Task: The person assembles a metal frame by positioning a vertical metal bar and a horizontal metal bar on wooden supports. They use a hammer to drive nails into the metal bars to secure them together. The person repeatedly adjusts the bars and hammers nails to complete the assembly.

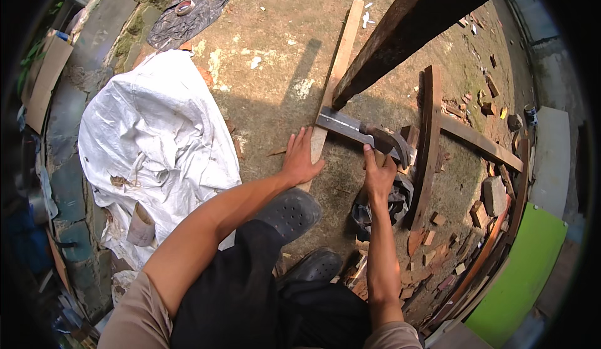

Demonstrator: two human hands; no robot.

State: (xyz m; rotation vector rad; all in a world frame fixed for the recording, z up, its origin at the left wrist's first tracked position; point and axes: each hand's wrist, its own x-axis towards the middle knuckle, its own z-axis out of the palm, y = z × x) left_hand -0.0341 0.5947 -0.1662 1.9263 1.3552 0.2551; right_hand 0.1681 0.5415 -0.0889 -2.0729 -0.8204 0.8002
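Observation:
My left hand (302, 157) straddles the near part of a long pale wooden batten (342, 55), with fingers along its left side and thumb across to its right. A claw hammer (393, 143) is in my closed right hand (379, 175); its dark curved head shows above my fingers, and the handle is mostly hidden. Beside the hammer head, a short dark wooden piece (341, 122) with a pale line along it meets the batten at an angle. Rising from that junction, a thick dark wooden post (410, 33) leans toward the upper right.
A crumpled white sack (159, 136) lies at left by a block wall (69, 180). Black plastic bags (188, 20) lie at far left and near my right hand. Dark timbers (429, 130), wood offcuts (494, 195) and a green panel (523, 274) are at right. My dark clogs (291, 211) stand close by.

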